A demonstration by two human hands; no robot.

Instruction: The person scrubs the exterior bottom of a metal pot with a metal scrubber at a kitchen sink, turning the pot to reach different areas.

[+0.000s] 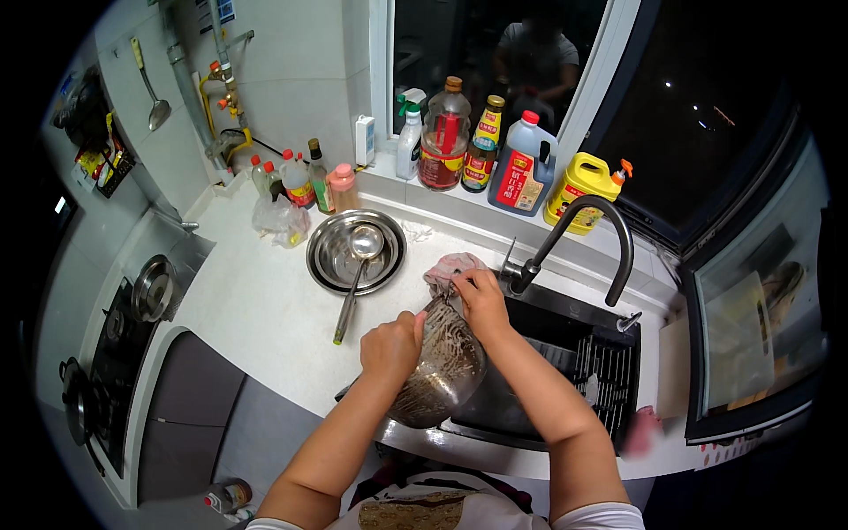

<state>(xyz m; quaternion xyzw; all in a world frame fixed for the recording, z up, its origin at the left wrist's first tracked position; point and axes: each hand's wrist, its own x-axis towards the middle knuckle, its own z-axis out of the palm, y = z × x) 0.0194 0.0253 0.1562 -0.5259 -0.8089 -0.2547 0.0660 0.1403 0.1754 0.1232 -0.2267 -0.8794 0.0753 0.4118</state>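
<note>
A round metal pan is tilted up at the front edge of the counter, beside the sink. Its curved surface shows brown and dark streaks. My left hand is closed on the pan's left side; the fingers' far side is hidden. At the pan's upper edge, my right hand pinches with thumb and fingers at a small dark part. A crumpled pink-and-white cloth lies just behind the right hand.
Nested steel bowls with a ladle stand on the counter to the left. The black sink has a drying rack and a dark faucet. Several bottles line the windowsill, including a yellow jug. A stove is far left.
</note>
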